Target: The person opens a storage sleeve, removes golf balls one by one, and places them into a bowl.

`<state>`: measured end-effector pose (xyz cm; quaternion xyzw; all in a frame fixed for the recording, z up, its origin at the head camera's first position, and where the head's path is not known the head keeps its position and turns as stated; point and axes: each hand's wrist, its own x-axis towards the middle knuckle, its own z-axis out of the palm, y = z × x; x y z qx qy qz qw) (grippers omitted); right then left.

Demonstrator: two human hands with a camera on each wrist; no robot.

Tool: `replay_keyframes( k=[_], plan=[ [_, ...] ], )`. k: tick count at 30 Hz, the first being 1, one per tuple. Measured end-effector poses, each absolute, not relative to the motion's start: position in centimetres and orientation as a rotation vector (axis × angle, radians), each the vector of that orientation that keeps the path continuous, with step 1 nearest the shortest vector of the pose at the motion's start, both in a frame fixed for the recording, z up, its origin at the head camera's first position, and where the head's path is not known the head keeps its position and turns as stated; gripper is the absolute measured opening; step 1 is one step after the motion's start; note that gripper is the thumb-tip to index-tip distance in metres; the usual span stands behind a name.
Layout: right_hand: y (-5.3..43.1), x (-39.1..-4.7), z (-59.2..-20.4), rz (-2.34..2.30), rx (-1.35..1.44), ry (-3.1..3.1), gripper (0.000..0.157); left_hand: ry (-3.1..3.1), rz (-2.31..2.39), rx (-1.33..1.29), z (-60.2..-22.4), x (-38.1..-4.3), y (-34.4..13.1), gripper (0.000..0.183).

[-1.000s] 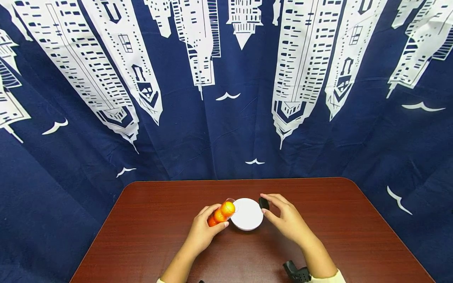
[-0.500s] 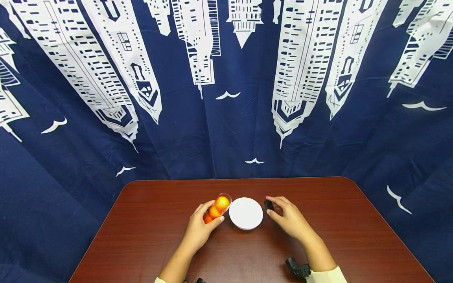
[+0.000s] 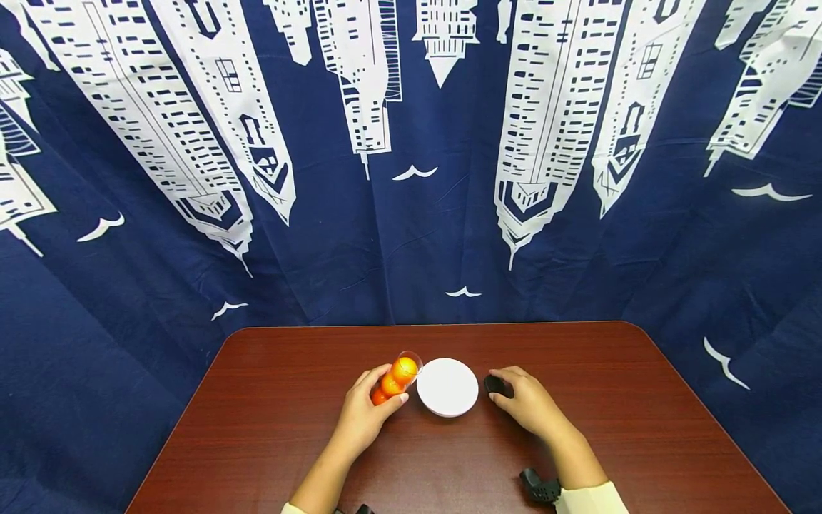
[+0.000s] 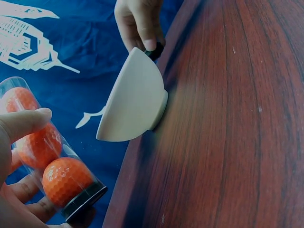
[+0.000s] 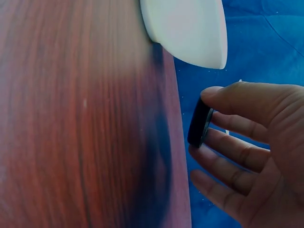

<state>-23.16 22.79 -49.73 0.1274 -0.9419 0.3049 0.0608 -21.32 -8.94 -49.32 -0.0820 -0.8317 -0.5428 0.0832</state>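
Note:
My left hand grips a clear plastic tube, tilted with its open end toward the bowl. Three orange golf balls sit in a row inside, and a black cap closes the tube's lower end. A white bowl stands upright on the table between my hands. To its right, my right hand pinches a round black cap between thumb and fingertips, low over the tabletop. The tube's rim is right beside the bowl's left edge in the head view.
The brown wooden table has rounded far corners. Behind it hangs a dark blue cloth printed with white buildings and birds. A black wrist camera sits on my right forearm.
My right hand has moved right and down with the black cap, away from the bowl, and the cap now lies flatter. My left hand has drawn the tube slightly left, off the bowl's rim.

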Motion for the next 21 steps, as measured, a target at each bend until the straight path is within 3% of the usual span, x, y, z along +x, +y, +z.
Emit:
replay_keyframes(
  k=[21],
  plan=[
    [22.51,-22.94,-50.63,0.835,0.323,-2.965,0.042,-2.485,-1.628,-0.241,-49.15,-21.33,-8.96,0.055]
  ],
)
